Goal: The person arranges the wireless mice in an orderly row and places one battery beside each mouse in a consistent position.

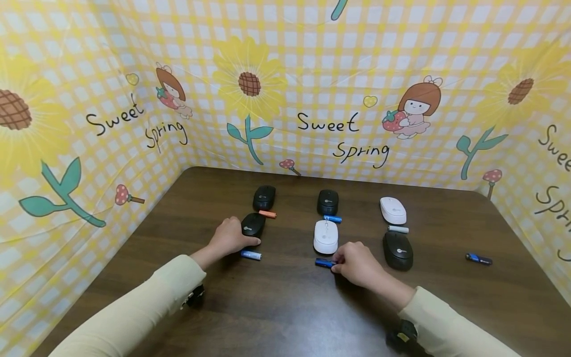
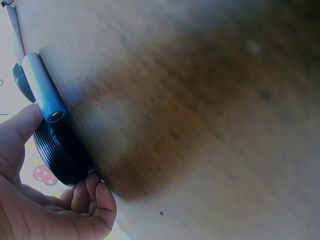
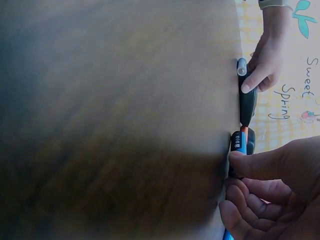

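Observation:
My left hand (image 1: pixel 229 235) grips a black computer mouse (image 1: pixel 253 224) at the left of the table, thumb along its near side and fingers at its far side. Just in front of that mouse lies a light blue battery (image 1: pixel 251 255), with its end facing the camera in the left wrist view. With thumb and fingertips, my right hand (image 1: pixel 359 264) pinches one end of a dark blue battery (image 1: pixel 323 263). This battery lies crosswise before a white mouse (image 1: pixel 325 237); in the right wrist view the thumb covers part of it.
Behind stand two more black mice (image 1: pixel 264 197) (image 1: pixel 328 202) and a white mouse (image 1: pixel 393 210); a black mouse (image 1: pixel 398 250) is at right. Between the rows lie orange (image 1: pixel 267 214), blue (image 1: pixel 332 218) and pale (image 1: pixel 398 229) batteries. A dark blue battery (image 1: pixel 479 259) lies far right. Patterned cloth (image 1: pixel 285 99) walls the table.

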Available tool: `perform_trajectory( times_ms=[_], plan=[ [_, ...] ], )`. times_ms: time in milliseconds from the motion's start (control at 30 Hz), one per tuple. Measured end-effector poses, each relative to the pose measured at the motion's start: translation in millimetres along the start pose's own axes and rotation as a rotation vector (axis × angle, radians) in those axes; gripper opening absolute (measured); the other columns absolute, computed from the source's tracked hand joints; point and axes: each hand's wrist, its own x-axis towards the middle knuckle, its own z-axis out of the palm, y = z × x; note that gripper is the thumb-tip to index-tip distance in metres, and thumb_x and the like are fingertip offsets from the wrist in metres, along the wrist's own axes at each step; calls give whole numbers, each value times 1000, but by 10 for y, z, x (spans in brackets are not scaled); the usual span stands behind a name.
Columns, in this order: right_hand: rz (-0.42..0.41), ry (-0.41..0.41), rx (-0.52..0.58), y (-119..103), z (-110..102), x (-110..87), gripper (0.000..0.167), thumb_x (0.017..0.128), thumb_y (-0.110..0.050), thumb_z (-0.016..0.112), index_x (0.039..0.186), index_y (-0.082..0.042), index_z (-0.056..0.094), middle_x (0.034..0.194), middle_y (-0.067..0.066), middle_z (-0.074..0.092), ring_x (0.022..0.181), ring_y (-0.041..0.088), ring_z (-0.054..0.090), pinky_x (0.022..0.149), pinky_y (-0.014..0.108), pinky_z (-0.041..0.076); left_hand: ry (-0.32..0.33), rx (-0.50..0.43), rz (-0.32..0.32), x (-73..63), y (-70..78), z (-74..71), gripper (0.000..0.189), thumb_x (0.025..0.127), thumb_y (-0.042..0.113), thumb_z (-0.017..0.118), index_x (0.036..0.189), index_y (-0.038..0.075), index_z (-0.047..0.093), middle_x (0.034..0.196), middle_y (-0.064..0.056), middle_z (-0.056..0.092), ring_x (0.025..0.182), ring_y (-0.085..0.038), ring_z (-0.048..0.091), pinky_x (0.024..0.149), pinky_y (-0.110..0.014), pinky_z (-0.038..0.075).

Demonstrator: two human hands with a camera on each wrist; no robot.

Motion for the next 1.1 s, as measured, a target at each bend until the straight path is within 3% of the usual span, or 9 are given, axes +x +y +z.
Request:
perform_trajectory(
  times_ms=[1100],
  plan=[
    [-19, -33, -41, -32, 2, 50, 10, 79, -5, 79, 82, -6, 71, 70, -3, 59, 64, 13, 52, 63, 32, 49, 5, 4, -5, 3, 7, 7, 77, 74, 45, 81, 114, -13, 52, 102, -23, 54, 89, -33, 56, 79, -47, 48]
  ],
)
